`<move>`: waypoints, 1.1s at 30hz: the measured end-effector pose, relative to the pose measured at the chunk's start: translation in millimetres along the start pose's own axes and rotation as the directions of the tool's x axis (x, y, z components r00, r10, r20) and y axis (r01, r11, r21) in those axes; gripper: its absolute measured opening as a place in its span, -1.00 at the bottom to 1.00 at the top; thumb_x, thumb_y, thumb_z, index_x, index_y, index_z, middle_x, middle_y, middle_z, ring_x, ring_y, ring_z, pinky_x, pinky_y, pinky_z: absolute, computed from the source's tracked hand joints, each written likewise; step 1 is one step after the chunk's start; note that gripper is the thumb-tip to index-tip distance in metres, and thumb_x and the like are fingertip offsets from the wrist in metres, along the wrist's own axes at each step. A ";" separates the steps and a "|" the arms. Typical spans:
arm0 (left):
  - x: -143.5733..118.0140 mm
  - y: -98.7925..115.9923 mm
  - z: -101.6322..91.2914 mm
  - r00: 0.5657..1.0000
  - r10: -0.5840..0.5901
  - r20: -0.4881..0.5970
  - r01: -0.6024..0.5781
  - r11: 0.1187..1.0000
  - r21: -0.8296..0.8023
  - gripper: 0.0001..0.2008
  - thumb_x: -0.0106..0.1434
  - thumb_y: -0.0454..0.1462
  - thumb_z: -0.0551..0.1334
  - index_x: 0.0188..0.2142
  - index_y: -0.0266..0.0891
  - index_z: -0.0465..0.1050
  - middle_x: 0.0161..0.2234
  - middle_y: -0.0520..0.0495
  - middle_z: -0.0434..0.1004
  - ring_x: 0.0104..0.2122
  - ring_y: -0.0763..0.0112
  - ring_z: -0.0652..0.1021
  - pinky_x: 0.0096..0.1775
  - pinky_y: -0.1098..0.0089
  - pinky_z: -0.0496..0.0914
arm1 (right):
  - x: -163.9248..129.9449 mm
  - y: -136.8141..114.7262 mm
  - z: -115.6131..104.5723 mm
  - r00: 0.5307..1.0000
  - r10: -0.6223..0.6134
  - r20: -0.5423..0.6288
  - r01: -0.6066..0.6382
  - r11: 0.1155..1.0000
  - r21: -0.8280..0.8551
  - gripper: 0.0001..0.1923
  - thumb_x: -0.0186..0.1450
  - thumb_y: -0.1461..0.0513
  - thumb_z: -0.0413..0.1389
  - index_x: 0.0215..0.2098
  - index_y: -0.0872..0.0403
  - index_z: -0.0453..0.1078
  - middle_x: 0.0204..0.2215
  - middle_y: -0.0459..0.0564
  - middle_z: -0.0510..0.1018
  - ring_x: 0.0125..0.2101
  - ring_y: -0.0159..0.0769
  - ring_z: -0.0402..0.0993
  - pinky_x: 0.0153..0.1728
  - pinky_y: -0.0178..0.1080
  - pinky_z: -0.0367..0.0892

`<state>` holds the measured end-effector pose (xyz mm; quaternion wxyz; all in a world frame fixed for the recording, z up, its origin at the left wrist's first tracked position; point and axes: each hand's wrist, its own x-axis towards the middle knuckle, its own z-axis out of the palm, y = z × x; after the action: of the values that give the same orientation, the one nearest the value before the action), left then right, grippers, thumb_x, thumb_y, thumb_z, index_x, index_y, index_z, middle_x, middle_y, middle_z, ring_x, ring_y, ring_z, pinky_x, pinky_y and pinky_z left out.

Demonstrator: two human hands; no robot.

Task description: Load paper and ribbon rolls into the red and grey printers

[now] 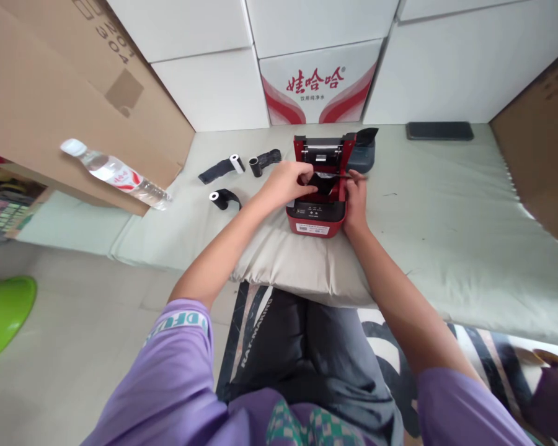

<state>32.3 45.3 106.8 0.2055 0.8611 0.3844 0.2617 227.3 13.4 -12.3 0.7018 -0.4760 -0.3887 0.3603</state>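
A small red and black label printer stands on the padded surface with its lid raised. Inside it, a strip of black ribbon stretches between my hands. My left hand reaches over the left side, thumb and fingers pinched on the ribbon. At the right side is my right hand, fingers closed near the ribbon's other end and the palm against the housing. Part of the ribbon is hidden by the fingers. Left of the printer lie a roll with a white core, a black roll and another small roll.
Behind the printer's right side sits a dark blue object with a black flap. A black phone lies farther right. White cartons line the back. A water bottle leans by a brown cardboard box at left.
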 end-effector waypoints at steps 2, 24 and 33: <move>2.9 0.3 -0.9 1.000 0.015 0.018 -0.015 1.000 0.013 -0.86 0.14 -0.30 0.40 -0.47 -0.20 0.47 -0.43 0.03 0.60 -0.42 0.40 0.49 -0.31 0.33 0.30 | 0.8 -0.2 0.1 1.000 -0.013 -0.017 0.013 1.000 -0.018 -0.25 0.19 -0.42 0.17 0.07 -0.11 0.35 0.02 0.00 0.52 0.12 -0.09 0.50 0.26 0.10 0.44; 15.5 1.3 4.1 0.985 -0.026 0.170 0.012 0.996 0.084 -0.60 0.14 -0.48 0.32 -0.10 -0.12 0.76 -0.09 -0.13 0.79 -0.02 0.09 0.71 0.10 0.18 0.49 | 0.5 -3.1 0.2 1.000 -0.016 -0.015 0.015 0.999 -0.050 -0.19 0.14 -0.44 0.18 0.06 -0.08 0.34 0.06 0.04 0.51 0.17 -0.05 0.47 0.28 0.07 0.41; 18.5 19.7 -3.6 0.939 -0.114 0.324 0.027 0.965 0.259 -0.64 0.21 -0.45 0.21 -0.17 -0.14 0.75 -0.11 -0.16 0.78 0.03 0.04 0.67 0.16 0.11 0.43 | 3.5 1.9 -2.3 1.000 0.002 0.021 0.000 0.998 -0.062 -0.19 0.15 -0.43 0.17 0.09 -0.09 0.32 0.10 0.07 0.50 0.16 -0.03 0.50 0.28 0.09 0.43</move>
<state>51.6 47.8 125.9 0.1668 0.8977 0.4045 0.0526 230.7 16.2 -14.0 0.6823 -0.4939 -0.4069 0.3535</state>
